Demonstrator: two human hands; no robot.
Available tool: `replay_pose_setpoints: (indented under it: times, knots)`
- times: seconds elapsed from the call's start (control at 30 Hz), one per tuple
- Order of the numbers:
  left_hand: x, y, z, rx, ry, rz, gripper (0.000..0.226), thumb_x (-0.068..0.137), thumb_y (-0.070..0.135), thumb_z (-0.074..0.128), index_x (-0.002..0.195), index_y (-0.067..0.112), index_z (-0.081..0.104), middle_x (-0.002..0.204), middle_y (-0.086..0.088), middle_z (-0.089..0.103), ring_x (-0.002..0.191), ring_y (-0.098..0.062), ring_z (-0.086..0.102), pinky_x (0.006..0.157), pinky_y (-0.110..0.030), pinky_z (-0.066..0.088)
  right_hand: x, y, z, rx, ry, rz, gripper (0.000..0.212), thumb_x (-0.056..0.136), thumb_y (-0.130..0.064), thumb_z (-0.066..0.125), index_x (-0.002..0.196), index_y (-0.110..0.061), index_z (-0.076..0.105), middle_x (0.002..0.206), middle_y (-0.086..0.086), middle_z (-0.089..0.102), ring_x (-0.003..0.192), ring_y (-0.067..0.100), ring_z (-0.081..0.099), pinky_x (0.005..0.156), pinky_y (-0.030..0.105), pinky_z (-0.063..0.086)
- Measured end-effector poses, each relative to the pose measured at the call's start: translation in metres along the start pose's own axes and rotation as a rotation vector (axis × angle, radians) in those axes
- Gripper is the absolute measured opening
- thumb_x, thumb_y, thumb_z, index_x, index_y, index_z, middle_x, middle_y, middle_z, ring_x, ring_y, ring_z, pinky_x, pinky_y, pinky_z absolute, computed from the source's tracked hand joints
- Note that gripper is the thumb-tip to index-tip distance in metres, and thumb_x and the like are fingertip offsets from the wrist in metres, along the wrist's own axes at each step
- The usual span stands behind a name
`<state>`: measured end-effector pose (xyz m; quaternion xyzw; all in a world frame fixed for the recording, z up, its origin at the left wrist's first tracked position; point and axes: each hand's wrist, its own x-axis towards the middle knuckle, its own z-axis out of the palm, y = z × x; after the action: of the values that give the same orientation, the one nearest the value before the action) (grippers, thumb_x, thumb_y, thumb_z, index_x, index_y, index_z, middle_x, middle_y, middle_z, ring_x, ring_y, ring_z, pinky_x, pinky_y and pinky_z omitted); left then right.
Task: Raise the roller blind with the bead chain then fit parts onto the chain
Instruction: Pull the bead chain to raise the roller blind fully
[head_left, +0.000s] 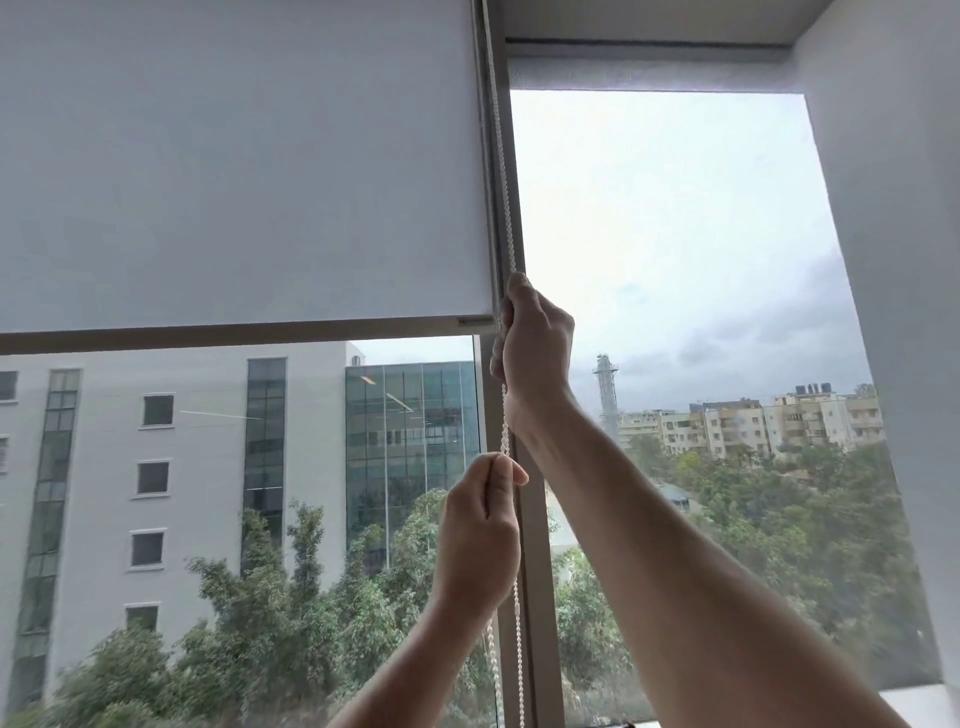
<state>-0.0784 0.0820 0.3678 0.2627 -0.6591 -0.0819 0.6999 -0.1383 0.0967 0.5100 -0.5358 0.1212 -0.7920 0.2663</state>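
Two hands work one white bead chain (503, 171) hanging along the window frame (537, 545): the right hand (530, 348) grips it high, fingers curled round it, while the left hand (480, 540) pinches it lower down. One roller blind (234, 156) covers the left pane's upper half, its bottom bar beside the right hand.

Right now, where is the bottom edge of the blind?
In the head view the blind's bottom bar crosses the left pane about halfway up, ending beside the right hand, which grips the chain above the left hand.
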Motion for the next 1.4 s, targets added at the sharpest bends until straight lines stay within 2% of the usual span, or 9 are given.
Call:
replay_pose_setpoints:
  times: [0.2,0.27,0.37,0.47,0.57,0.83,1.03,1.23,1.4]
  knots:
    - [0.018,-0.001,-0.015,0.128,-0.095,-0.014,0.073,0.090,0.070,0.018,0.091,0.015,0.065,0.056,-0.001,0.059,0.048,-0.011,0.053,0.051,-0.018,0.048,-0.029,0.018,-0.018,0.003,0.000,-0.084,0.048,0.100,-0.022,0.047,0.054,-0.013,0.037,0.051,0.005,0.023,0.048,0.018,0.018,0.048,0.043,0.014]
    - [0.029,0.001,-0.019,0.133,-0.068,-0.044,0.060,0.092,0.065,0.018,0.087,0.025,0.063,0.066,-0.003,0.061,0.062,-0.017,0.060,0.068,-0.042,0.058,-0.039,0.027,-0.025,-0.011,-0.002,-0.084,0.051,0.102,-0.024,0.046,0.052,-0.019,0.035,0.049,0.003,0.024,0.047,0.018,0.019,0.048,0.042,0.015]
    - [0.050,0.015,-0.020,0.120,-0.051,-0.044,0.052,0.092,0.063,0.022,0.087,0.029,0.061,0.072,-0.005,0.064,0.068,-0.018,0.063,0.073,-0.050,0.056,-0.046,0.031,-0.030,-0.003,0.010,-0.110,0.051,0.101,-0.027,0.047,0.053,-0.016,0.035,0.049,0.001,0.023,0.048,0.018,0.019,0.046,0.032,0.019]
    - [0.075,0.039,-0.016,0.128,-0.067,-0.011,0.054,0.095,0.061,0.025,0.090,0.023,0.063,0.076,-0.005,0.067,0.071,-0.018,0.065,0.068,-0.042,0.056,-0.048,0.025,-0.030,-0.022,0.031,-0.170,0.049,0.098,-0.032,0.047,0.054,-0.014,0.038,0.048,0.003,0.026,0.045,0.017,0.022,0.044,0.024,0.028]
    - [0.100,0.068,-0.007,0.107,-0.065,0.008,0.054,0.101,0.053,0.030,0.091,0.013,0.065,0.072,0.000,0.064,0.066,-0.012,0.062,0.063,-0.029,0.049,-0.057,0.028,-0.027,-0.083,0.041,-0.209,0.051,0.099,-0.031,0.047,0.056,-0.007,0.035,0.051,0.010,0.029,0.046,0.022,0.024,0.044,0.038,0.025]
    - [0.132,0.116,0.008,-0.466,-0.018,-0.246,0.035,0.106,0.024,0.035,0.097,0.004,0.062,0.059,0.000,0.044,0.036,-0.007,0.038,0.036,-0.016,0.026,-0.099,0.061,-0.042,-0.133,-0.024,-0.118,0.055,0.095,-0.040,0.045,0.056,-0.005,0.030,0.047,0.004,0.026,0.044,0.027,0.018,0.043,0.036,0.017]
    - [0.128,0.114,0.017,-0.139,0.160,-0.040,0.038,0.103,0.020,0.039,0.072,0.013,0.060,0.062,0.007,0.054,0.050,-0.005,0.050,0.053,-0.030,0.036,-0.086,0.070,-0.058,-0.172,-0.101,-0.091,0.059,0.098,-0.051,0.046,0.058,-0.009,0.045,0.049,0.007,0.031,0.042,0.015,0.025,0.043,0.025,0.020]
    - [0.114,0.101,0.009,0.028,0.199,0.081,0.039,0.103,0.020,0.041,0.071,0.016,0.063,0.066,0.014,0.060,0.060,0.008,0.054,0.056,-0.013,0.039,-0.052,0.062,-0.074,-0.261,-0.036,-0.041,0.053,0.093,-0.061,0.035,0.080,-0.024,0.070,0.050,-0.006,0.046,0.044,0.011,0.044,0.049,0.029,0.042]
    - [0.085,0.078,0.008,0.027,0.134,0.120,0.041,0.103,0.018,0.039,0.067,0.022,0.057,0.058,0.010,0.056,0.047,0.007,0.055,0.043,-0.007,0.038,-0.019,0.038,-0.060,-0.178,-0.078,0.076,0.058,0.097,-0.057,0.038,0.103,-0.009,0.070,0.081,0.021,0.064,0.075,0.023,0.060,0.070,0.037,0.051]
